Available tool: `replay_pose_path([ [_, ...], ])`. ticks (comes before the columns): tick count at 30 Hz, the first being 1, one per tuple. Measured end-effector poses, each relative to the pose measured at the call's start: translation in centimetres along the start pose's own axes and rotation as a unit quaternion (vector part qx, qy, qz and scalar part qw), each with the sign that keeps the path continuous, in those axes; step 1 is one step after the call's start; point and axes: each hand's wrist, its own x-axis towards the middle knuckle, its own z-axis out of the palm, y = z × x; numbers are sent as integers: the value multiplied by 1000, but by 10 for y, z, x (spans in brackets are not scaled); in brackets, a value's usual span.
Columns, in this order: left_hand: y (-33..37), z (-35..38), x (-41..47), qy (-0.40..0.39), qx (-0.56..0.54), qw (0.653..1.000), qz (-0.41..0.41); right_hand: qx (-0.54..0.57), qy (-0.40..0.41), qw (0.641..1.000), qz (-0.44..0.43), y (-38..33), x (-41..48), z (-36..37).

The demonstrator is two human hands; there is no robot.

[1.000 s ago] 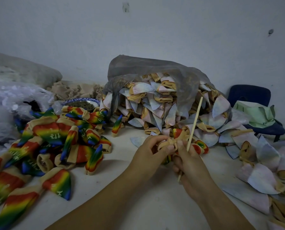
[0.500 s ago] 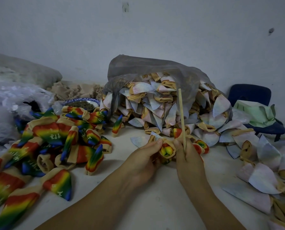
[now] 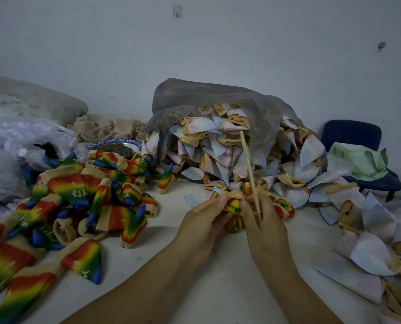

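At table (image 3: 218, 284) centre, before spilled bag (image 3: 194, 101): both hands meet on one rainbow sock (image 3: 233, 204), held just above table. Left hand (image 3: 204, 223) pinches tan cuff. Right hand (image 3: 264, 228) curls round stick (image 3: 248, 164) and cuff's other side, likely spreading the opening so stick can push fabric through. Stick near upright, top leaning left toward bag, lower end hidden in right hand. Rainbow pile (image 3: 78, 195) left, seemingly done.

Heaps on the table (image 3: 218, 295).
Rainbow pieces (image 3: 78, 195) left of the grip, grey bag (image 3: 218, 99) of pale pieces behind it, blue chair (image 3: 353, 134) far right.
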Motion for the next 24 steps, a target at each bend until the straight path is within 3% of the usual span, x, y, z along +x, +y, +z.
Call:
replay_pose_path([
  [10, -2, 3, -1, -31, 20, 999, -27, -57, 1, 998, 3, 1, 4, -2],
  [24, -1, -6, 4, -13, 25, 1000, -3, -157, -38, 982, -100, -1, 5, -4],
])
